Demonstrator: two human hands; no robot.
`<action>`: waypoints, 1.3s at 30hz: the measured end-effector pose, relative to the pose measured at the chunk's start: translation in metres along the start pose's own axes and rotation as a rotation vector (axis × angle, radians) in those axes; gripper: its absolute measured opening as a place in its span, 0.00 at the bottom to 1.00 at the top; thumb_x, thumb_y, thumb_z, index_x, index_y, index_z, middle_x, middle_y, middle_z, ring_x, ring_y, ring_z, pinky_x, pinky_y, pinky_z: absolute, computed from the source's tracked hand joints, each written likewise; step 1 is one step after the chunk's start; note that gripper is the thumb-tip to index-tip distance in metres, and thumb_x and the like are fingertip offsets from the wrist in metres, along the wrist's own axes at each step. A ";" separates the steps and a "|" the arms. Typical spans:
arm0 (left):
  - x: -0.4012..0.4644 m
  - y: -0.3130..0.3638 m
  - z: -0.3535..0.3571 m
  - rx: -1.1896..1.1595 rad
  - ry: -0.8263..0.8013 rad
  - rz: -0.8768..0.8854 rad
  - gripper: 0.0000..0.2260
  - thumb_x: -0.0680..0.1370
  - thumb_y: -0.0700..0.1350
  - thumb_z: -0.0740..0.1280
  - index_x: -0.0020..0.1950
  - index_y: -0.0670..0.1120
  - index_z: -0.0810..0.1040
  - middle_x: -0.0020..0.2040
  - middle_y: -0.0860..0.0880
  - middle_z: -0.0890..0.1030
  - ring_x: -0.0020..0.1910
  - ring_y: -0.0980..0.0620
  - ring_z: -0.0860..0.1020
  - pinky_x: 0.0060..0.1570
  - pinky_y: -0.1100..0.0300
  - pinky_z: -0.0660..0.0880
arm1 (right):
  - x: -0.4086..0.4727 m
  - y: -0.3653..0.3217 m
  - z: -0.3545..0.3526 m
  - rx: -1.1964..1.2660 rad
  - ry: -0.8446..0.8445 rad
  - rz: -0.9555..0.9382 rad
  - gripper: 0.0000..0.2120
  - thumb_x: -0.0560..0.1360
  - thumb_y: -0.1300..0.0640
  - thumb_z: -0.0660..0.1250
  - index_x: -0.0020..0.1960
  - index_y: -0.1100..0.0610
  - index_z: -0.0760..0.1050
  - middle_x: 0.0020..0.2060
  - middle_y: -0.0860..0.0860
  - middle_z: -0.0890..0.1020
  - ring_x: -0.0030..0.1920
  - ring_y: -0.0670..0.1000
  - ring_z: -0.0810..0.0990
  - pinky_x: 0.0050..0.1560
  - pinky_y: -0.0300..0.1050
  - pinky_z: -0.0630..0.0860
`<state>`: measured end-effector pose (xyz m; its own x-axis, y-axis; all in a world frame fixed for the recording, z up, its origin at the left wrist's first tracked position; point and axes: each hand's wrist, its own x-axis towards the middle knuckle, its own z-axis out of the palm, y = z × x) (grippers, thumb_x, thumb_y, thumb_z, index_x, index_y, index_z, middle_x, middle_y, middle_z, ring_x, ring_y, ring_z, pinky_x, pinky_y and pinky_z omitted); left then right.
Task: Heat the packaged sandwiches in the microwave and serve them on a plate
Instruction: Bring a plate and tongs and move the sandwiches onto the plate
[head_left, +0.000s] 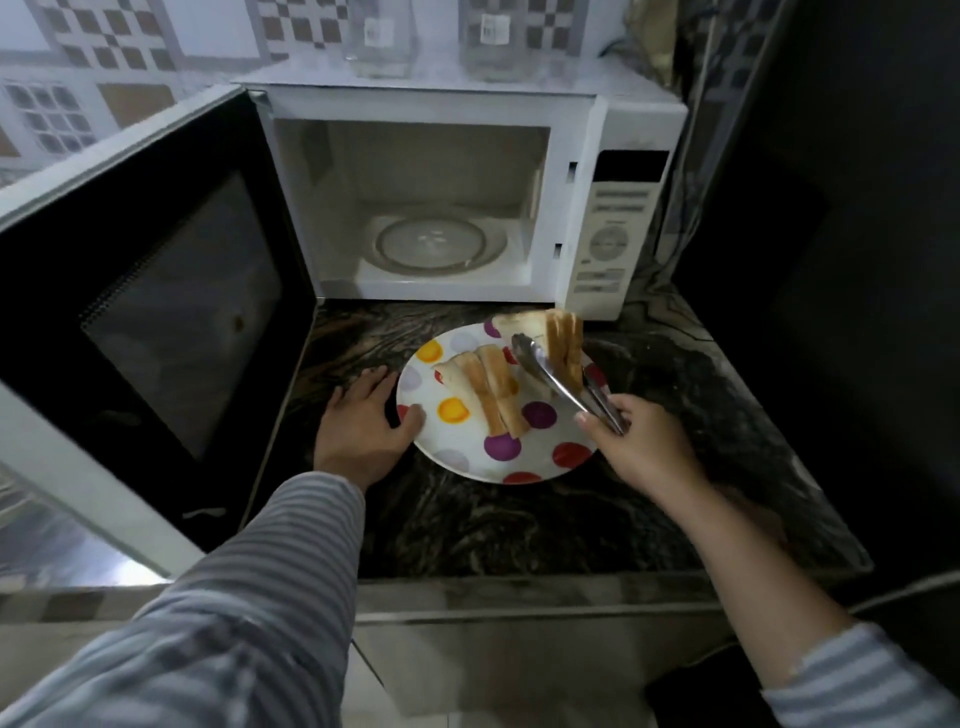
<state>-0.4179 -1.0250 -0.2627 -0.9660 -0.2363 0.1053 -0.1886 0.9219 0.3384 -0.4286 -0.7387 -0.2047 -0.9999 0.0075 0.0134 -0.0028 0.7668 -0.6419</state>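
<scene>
Striped sleeve (249, 597) nearest; my left hand (363, 421) rests flat-fingered at the plate (467, 462) rim, my right hand (639, 441) grips tongs (561, 382) clamping a sandwich (563, 343), their far arm hidden behind it

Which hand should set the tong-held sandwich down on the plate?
Right. The right hand grips the metal tongs clamping the toasted sandwich half above the white polka-dot plate. The left hand only steadies the plate's rim.
</scene>
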 end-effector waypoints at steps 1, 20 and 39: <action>0.000 0.000 0.000 0.004 0.005 0.001 0.40 0.68 0.68 0.48 0.77 0.52 0.61 0.77 0.51 0.60 0.77 0.52 0.55 0.74 0.52 0.48 | -0.005 0.002 0.002 -0.033 -0.007 0.001 0.19 0.75 0.45 0.67 0.63 0.53 0.76 0.52 0.49 0.83 0.49 0.50 0.80 0.43 0.40 0.71; 0.001 -0.001 0.000 -0.003 0.007 0.032 0.31 0.79 0.63 0.55 0.77 0.48 0.59 0.78 0.48 0.60 0.77 0.50 0.55 0.74 0.53 0.49 | -0.019 0.013 -0.004 -0.110 -0.105 -0.004 0.15 0.74 0.42 0.67 0.53 0.51 0.76 0.44 0.48 0.81 0.42 0.49 0.77 0.39 0.43 0.72; -0.122 0.139 -0.047 0.312 0.153 0.585 0.41 0.73 0.72 0.45 0.78 0.47 0.57 0.77 0.50 0.60 0.77 0.53 0.55 0.75 0.48 0.51 | -0.106 0.042 -0.094 -0.194 -0.325 -0.304 0.18 0.72 0.42 0.70 0.59 0.48 0.76 0.48 0.47 0.82 0.47 0.49 0.80 0.51 0.48 0.77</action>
<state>-0.3175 -0.8826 -0.1852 -0.8929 0.3089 0.3277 0.2930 0.9511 -0.0980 -0.3217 -0.6469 -0.1612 -0.9074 -0.4123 -0.0818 -0.3233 0.8089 -0.4910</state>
